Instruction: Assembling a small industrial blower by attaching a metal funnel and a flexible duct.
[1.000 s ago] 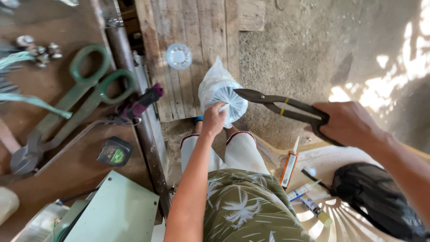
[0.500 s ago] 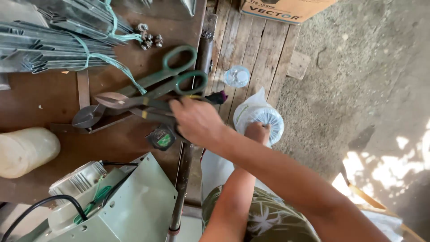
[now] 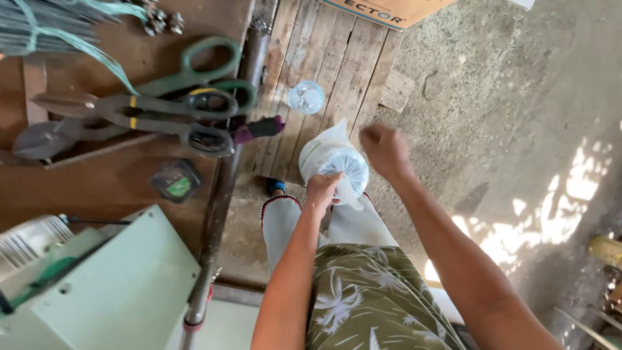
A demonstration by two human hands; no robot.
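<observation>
Plastic bag (image 3: 334, 165), clear w/ whitish-blue round contents, sat centre frame, just above the person's knees, over the edge of a wooden pallet (image 3: 327, 61). Left hand (image 3: 322, 190) gripped the bag's lower edge, fingers curled tight on the plastic. Right hand (image 3: 384, 149) hovered just right of the bag, fingers folded into a loose fist, holding nothing; blurred, so can't tell if it touched the bag. Upper left of frame: brown workbench (image 3: 97, 188) w/ tin snips (image 3: 129, 116) lying flat, grey blades pointing left, yellow bands on the handles. Green-handled shears (image 3: 194, 74) lay crossed under them. Small dark square item w/ green face (image 3: 176, 181) below the snips. Pale green machine housing (image 3: 110, 285) filled lower left. Small clear round lid-like thing (image 3: 306, 97) lay on the pallet, above the bag. Concrete floor (image 3: 505, 97) on the right.
</observation>
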